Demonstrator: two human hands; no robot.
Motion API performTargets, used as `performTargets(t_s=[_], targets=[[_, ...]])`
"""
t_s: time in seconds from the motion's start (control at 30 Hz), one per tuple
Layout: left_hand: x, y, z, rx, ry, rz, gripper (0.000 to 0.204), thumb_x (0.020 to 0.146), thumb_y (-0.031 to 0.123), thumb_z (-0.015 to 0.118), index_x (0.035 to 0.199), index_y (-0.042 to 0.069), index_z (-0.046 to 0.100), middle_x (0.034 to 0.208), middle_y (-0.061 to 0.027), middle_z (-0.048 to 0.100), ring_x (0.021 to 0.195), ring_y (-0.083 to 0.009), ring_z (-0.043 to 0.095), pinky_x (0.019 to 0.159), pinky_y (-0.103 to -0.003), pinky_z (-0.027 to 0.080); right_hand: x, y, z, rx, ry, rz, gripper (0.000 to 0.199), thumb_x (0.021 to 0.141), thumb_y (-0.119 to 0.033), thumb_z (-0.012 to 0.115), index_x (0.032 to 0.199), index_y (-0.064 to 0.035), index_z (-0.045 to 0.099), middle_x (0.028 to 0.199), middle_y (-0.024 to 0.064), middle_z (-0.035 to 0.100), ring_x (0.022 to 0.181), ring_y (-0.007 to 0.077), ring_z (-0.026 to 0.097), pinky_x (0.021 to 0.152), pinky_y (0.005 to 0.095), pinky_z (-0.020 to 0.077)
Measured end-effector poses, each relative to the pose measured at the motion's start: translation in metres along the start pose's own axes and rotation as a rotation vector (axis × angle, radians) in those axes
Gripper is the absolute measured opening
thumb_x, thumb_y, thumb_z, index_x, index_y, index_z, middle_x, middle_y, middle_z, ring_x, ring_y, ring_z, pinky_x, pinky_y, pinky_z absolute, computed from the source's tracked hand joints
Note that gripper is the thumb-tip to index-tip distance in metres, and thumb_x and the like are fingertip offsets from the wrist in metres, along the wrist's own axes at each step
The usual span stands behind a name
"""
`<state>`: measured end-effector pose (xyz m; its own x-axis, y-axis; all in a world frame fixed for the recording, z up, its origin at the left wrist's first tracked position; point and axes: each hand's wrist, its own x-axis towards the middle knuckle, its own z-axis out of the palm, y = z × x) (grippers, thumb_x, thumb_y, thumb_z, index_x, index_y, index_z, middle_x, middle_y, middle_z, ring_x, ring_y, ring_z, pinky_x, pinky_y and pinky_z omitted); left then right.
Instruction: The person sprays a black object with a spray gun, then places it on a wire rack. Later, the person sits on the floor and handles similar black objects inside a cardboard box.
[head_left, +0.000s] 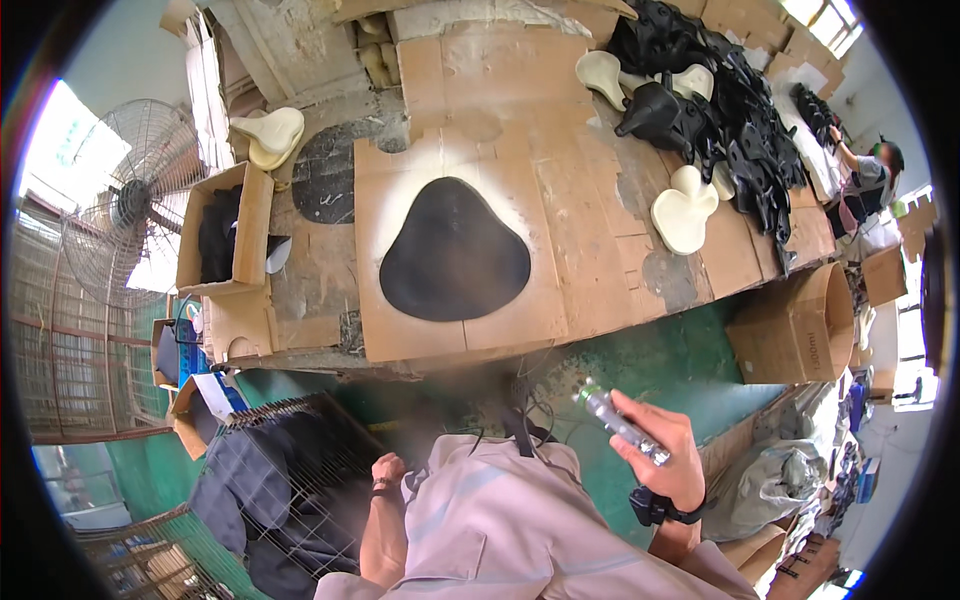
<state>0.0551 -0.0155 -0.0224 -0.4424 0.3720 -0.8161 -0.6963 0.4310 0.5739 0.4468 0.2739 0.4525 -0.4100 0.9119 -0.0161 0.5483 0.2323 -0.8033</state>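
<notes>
My right hand is closed around a small metal spray gun with a green ring near its front end. It is held in front of the table edge, to the right of my apron. My left hand is low beside my apron with its fingers curled in; whatever may be inside them is hidden. On the table, a black rounded-triangle sheet lies flat on a cardboard piece. A whitish coating surrounds its upper edges. Neither hand touches the sheet.
Cream saddle-shaped pads and a heap of black saddle covers lie at right. An open carton and a large fan stand at left. A wire basket holds black sheets. Another person is far right.
</notes>
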Motion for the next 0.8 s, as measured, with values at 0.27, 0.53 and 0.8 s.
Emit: performTargets(t_s=[0.27,0.53,0.8], targets=[[0.009,0.043,0.032,0.4,0.076,-0.105,0.046,0.086,0.011,0.064,0.131,0.002,0.058,0.098,-0.0064,0.068,0.079,-0.0172,0.065,0.061,-0.032,0.054,-0.003,-0.005,0.002,0.025,-0.025,0.003,0.056,0.075,0.006,0.074,0.129,0.0002,0.061,0.095,0.0194,0.069,0.079,0.0325,0.069,0.072,0.0343,0.0531],[0.046,0.013,-0.037,-0.247,-0.678,-0.26,0.029,0.09,0.01,0.058,0.118,0.003,0.064,0.087,-0.0025,0.066,0.072,-0.0147,0.062,0.052,-0.031,0.048,0.008,-0.01,0.003,0.054,0.094,-0.026,0.056,0.075,0.005,0.073,0.129,-0.0002,0.061,0.091,0.0177,0.068,0.075,0.03,0.067,0.069,0.0315,0.0515],[0.059,-0.019,-0.037,0.08,-0.513,-0.095,0.013,0.089,0.015,0.05,0.09,0.007,0.06,0.077,-0.0057,0.06,0.066,-0.0223,0.058,0.052,-0.037,0.047,-0.018,-0.003,-0.006,0.026,-0.028,0.065,0.055,0.075,0.005,0.073,0.128,0.0013,0.061,0.094,0.0197,0.069,0.078,0.0331,0.068,0.073,0.032,0.0525]])
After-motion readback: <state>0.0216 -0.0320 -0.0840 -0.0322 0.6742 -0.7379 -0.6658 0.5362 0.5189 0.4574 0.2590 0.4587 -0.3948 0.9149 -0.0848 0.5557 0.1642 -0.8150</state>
